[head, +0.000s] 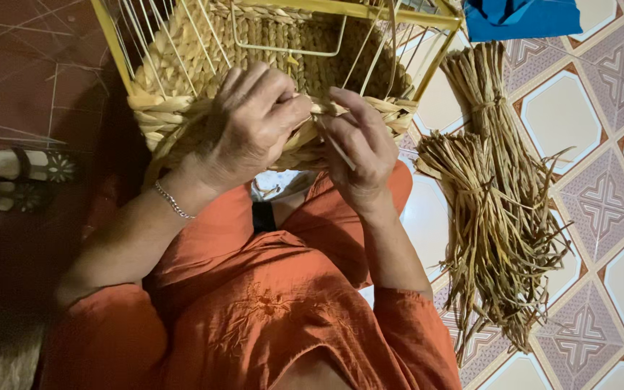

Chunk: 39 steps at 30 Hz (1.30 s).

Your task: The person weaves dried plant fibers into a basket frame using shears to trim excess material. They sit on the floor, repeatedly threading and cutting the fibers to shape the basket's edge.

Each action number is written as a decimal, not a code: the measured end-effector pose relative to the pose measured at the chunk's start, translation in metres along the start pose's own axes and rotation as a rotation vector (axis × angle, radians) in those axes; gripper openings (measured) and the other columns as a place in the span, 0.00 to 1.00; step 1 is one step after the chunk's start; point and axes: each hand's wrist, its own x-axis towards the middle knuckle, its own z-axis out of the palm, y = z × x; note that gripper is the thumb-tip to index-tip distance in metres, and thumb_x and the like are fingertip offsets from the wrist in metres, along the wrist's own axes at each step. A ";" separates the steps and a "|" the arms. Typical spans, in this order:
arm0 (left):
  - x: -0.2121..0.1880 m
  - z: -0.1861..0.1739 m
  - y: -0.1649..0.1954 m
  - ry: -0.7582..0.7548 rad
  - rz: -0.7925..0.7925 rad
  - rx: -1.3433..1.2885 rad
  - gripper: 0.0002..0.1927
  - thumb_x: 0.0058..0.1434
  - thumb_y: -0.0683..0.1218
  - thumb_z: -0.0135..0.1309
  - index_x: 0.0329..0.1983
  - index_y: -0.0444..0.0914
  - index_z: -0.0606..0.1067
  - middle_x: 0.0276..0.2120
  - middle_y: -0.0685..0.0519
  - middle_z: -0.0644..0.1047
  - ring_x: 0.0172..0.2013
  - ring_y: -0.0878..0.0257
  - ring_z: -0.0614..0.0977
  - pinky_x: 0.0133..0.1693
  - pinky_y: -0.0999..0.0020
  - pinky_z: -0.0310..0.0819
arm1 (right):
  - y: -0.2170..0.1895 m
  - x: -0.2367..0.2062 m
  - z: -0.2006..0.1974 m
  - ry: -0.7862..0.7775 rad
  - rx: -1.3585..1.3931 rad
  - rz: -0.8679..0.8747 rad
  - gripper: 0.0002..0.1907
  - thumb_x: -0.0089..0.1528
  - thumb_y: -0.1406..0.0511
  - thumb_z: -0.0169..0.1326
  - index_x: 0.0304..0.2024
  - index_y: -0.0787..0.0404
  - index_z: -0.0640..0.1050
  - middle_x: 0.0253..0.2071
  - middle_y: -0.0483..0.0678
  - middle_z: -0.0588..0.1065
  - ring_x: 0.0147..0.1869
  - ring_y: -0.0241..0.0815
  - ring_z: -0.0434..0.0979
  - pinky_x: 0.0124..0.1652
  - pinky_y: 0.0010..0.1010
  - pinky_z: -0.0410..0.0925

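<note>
While basket [276, 79] rests on lap against yellow wire frame [120, 54], left hand [250, 126] curls over rim, pinching braid [326, 108] taut; right hand [359, 148] pinches same braid, feeding it. Dried-grass bundle [496, 195] lies on tiled floor [601, 166], within reach at right.

Bright, even light over the tiled floor [601, 123] at right; deep shadow along the left edge and lower left corner. Focus sharp at centre, slight wide-angle stretching toward corners. No glare.

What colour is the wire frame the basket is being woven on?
Yellow. The wire frame shows best in the head view, above the woven straw basket.
</note>
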 end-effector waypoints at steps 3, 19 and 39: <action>-0.003 0.008 0.000 0.031 0.072 0.144 0.03 0.70 0.42 0.64 0.43 0.38 0.81 0.36 0.56 0.70 0.40 0.63 0.69 0.41 0.66 0.64 | 0.009 0.003 0.003 -0.027 -0.054 -0.020 0.10 0.62 0.75 0.65 0.43 0.62 0.77 0.43 0.50 0.80 0.42 0.43 0.81 0.41 0.32 0.72; -0.054 -0.048 0.033 -0.189 -0.140 0.273 0.06 0.70 0.39 0.61 0.48 0.33 0.78 0.40 0.48 0.77 0.42 0.59 0.77 0.45 0.69 0.76 | 0.004 0.012 0.009 -0.181 -0.020 -0.046 0.20 0.62 0.71 0.64 0.56 0.63 0.76 0.53 0.51 0.78 0.53 0.47 0.82 0.49 0.35 0.76; -0.011 0.005 0.030 0.217 -0.084 -0.045 0.10 0.77 0.31 0.51 0.59 0.24 0.73 0.49 0.38 0.76 0.41 0.58 0.79 0.37 0.71 0.81 | 0.004 0.010 0.031 0.025 0.143 0.175 0.14 0.68 0.77 0.59 0.54 0.69 0.72 0.44 0.50 0.79 0.43 0.40 0.85 0.41 0.27 0.76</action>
